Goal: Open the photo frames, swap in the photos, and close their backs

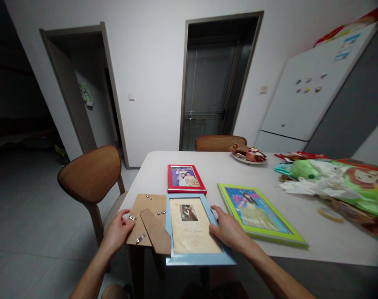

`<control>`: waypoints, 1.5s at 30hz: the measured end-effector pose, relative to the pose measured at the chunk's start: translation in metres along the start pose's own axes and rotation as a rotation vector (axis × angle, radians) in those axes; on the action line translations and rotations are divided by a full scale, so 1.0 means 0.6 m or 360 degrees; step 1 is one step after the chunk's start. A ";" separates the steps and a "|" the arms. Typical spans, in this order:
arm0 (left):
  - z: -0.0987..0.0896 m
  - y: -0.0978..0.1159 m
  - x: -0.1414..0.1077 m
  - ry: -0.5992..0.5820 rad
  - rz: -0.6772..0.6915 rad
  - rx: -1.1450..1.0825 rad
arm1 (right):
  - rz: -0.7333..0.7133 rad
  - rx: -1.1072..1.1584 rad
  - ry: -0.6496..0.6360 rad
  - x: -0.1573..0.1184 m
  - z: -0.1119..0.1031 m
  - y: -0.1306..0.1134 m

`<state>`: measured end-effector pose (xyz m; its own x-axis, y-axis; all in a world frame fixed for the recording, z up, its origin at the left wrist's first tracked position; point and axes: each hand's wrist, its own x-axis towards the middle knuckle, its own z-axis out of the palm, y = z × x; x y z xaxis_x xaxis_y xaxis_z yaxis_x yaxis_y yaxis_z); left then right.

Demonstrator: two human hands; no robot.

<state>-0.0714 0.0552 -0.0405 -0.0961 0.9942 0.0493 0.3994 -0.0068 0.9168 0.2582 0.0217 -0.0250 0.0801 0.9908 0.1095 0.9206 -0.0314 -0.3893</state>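
My left hand (118, 229) pinches the left edge of a brown frame backing board (156, 202), which has metal clips and a fold-out stand leg on it. My right hand (228, 229) grips the right side of a light blue picture frame (201, 260), thumb on its front. A cream sheet with a small couple photo shows inside the blue frame. The board's right side meets the frame's left side and is partly covered by it. Both reach past the table's near edge. Just beyond lies a red picture frame (202, 189); right of my right hand lies a lime green one (278, 238).
The white table (204, 160) holds a plate of food (249, 155) at the back. To the right are crumpled plastic packaging (320, 178) and a roll of tape (330, 215). Brown chairs (91, 174) stand at the left and far side. A white fridge (301, 104) stands behind.
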 end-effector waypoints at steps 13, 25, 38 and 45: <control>0.031 0.076 -0.048 0.0222 0.0543 0.0889 | 0.0576 0.1996 -0.0247 -0.028 -0.035 -0.022; 0.191 0.181 -0.143 -0.0213 0.1287 0.0434 | 0.0391 0.1868 -0.0169 -0.032 -0.048 -0.041; 0.061 0.056 -0.116 0.0190 0.0568 0.0955 | -0.0049 0.0053 0.0097 -0.011 0.005 0.024; 0.060 0.053 -0.119 0.0147 0.0693 0.1215 | -0.0043 -0.0234 0.0116 -0.014 -0.002 0.012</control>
<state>-0.0190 -0.0121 -0.0293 0.1464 0.9072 0.3944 0.9144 -0.2762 0.2958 0.2647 0.0128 -0.0280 0.0770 0.9794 0.1865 0.9683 -0.0289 -0.2481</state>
